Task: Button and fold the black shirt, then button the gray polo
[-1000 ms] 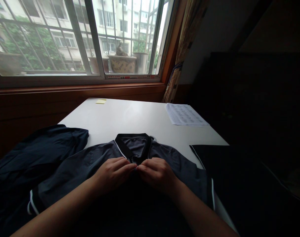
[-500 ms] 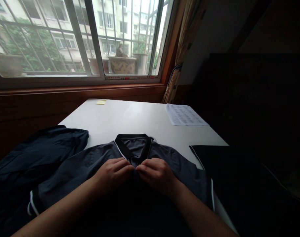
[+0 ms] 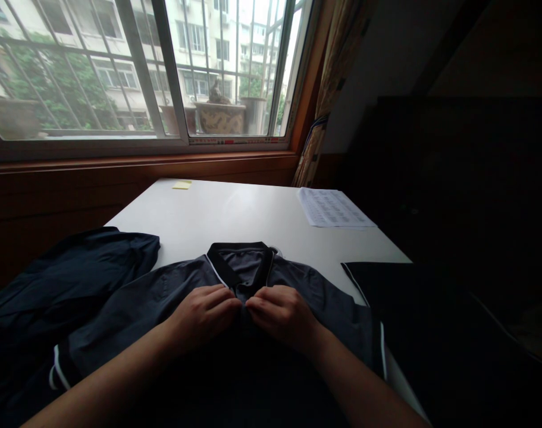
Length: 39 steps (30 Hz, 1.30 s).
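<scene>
A dark grey short-sleeved shirt (image 3: pixel 163 293) lies spread on the white table (image 3: pixel 235 208), its black collar (image 3: pixel 228 268) with white piping pointing toward the window. Just below the collar, my left hand (image 3: pixel 208 312) pinches the left side of the front opening. Facing it, my right hand (image 3: pixel 282 312) has its fingers closed on the other side of the front. A small gap separates the fingertips of both hands. The lower part of the shirt is lost in shadow, and any button under the fingers is hidden.
Dark blue cloth (image 3: pixel 96 261) lies heaped at the left. Another dark garment with white piping (image 3: pixel 400 297) covers the right edge. Printed sheets (image 3: pixel 335 208) rest at the back right, a yellow sticky note (image 3: pixel 182 185) at the back left. Behind stands a barred window (image 3: pixel 235 71).
</scene>
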### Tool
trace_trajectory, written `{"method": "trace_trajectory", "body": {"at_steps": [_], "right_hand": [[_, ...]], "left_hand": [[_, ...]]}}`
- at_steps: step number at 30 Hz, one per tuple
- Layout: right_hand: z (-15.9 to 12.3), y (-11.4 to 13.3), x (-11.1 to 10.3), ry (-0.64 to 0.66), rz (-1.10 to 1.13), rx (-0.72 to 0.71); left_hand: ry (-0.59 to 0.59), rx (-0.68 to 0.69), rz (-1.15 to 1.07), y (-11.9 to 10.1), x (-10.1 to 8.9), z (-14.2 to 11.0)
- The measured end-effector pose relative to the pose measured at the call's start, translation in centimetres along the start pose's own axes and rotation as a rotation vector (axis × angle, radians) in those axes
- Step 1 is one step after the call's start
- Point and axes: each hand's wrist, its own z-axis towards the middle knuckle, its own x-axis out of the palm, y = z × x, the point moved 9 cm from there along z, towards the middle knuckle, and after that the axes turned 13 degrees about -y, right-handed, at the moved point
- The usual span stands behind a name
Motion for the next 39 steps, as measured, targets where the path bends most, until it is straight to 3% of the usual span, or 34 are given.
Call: {"method": "trace_trajectory", "body": {"at_steps": [11, 18, 30, 39], "right_hand": [[-0.4, -0.8, 0.9, 0.013, 0.030, 0.032], [-0.3, -1.2, 0.9, -0.003, 0.164, 0.101], [-0.9, -1.9, 1.2, 0.055, 0.210, 0.178], [-0.7, -1.4, 1.3, 0.050, 0.128, 0.114]], "left_hand": [[0.070, -0.029, -0.025, 0.8, 1.1, -0.6], [0.084, -0.036, 0.011, 0.9, 1.4, -0.9], [0.221, 0.117, 0.145, -0.4, 2.3, -1.1], [0.112, 0.089, 0.114, -0.1, 1.6, -1.1]]}}
